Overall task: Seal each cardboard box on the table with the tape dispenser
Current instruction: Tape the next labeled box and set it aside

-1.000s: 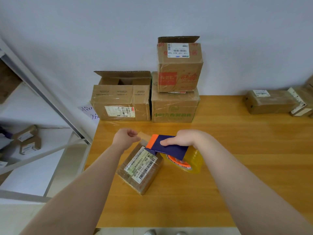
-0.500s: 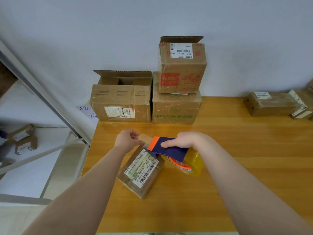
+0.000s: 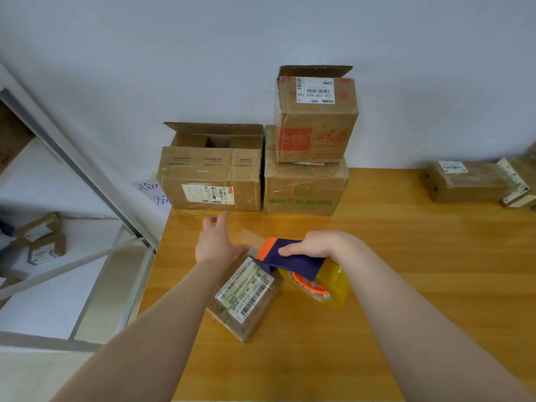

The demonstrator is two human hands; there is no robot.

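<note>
A small cardboard box with a white barcode label lies on the wooden table in front of me. My right hand grips the blue and orange tape dispenser, whose yellowish tape roll hangs below it, with its front end at the box's far end. My left hand hovers with its fingers spread just beyond the box's far left corner and holds nothing. A faint strip of clear tape seems to run between the dispenser and that hand.
At the back stand an open-flapped box, a closed box and another open-flapped box stacked on it. Flat parcels lie at the far right. A metal shelf frame with small boxes stands left of the table.
My left hand has let go of its pinch at the box's far corner and opened, moving forward with spread fingers. The right hand and dispenser stayed nearly still.
</note>
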